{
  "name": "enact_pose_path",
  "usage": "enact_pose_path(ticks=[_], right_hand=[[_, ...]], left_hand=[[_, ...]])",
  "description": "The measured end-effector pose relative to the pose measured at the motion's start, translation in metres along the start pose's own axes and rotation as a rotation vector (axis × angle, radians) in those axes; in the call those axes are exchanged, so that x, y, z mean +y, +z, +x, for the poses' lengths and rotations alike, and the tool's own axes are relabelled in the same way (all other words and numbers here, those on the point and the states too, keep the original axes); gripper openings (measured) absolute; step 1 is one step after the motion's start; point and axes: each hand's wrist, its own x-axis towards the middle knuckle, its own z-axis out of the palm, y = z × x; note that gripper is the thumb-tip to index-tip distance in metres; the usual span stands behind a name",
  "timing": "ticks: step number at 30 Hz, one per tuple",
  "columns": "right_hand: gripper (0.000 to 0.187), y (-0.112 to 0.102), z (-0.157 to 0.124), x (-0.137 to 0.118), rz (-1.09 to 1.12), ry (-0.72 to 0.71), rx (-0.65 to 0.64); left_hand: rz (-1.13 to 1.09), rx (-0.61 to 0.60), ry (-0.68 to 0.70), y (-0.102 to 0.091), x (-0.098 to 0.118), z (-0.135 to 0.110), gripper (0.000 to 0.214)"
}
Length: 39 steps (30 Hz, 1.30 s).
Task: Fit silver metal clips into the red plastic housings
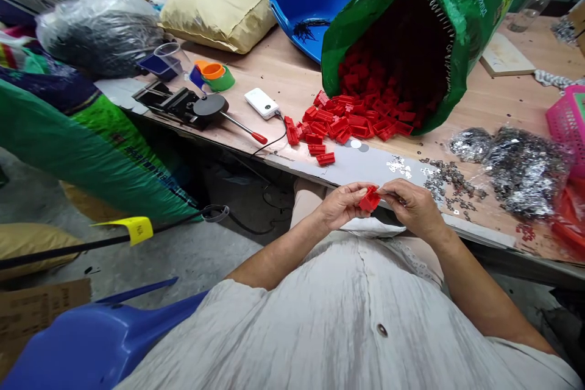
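Note:
My left hand is closed on a small red plastic piece, held just in front of the table's near edge above my lap. My right hand pinches at the right side of that same piece, fingers pressed together; whether a small metal part sits in them is too small to tell. Behind my hands a heap of the same red pieces spills from a tipped green woven sack. Small silvery metal parts lie scattered on the table right of my hands.
A clear bag of metal parts and a pink basket sit right. A blue basin, tan sack, white power bank, black hand tool with a red-tipped rod lie further back. A blue chair stands lower left.

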Motion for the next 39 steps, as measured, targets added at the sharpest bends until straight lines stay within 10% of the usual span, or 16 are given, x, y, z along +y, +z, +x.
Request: enact_pose_path(ticks=[7, 16, 29, 39], right_hand=[[0.015, -0.002, -0.003, 0.0, 0.133, 0.121, -0.103], [0.023, -0.012, -0.005, 0.003, 0.371, 0.625, -0.141], [0.035, 0.014, -0.017, 0.018, 0.615, 0.635, -0.222], [0.048, 0.022, -0.028, 0.023, 0.758, 0.844, -0.027]], left_hand=[[-0.003, -0.029, -0.007, 0.004, -0.002, -0.002, 0.038], [0.017, -0.01, -0.018, 0.003, -0.006, -0.001, 0.038], [0.128, 0.01, -0.114, 0.005, -0.004, 0.005, 0.044], [0.612, 0.058, 0.307, 0.012, -0.011, 0.008, 0.045]])
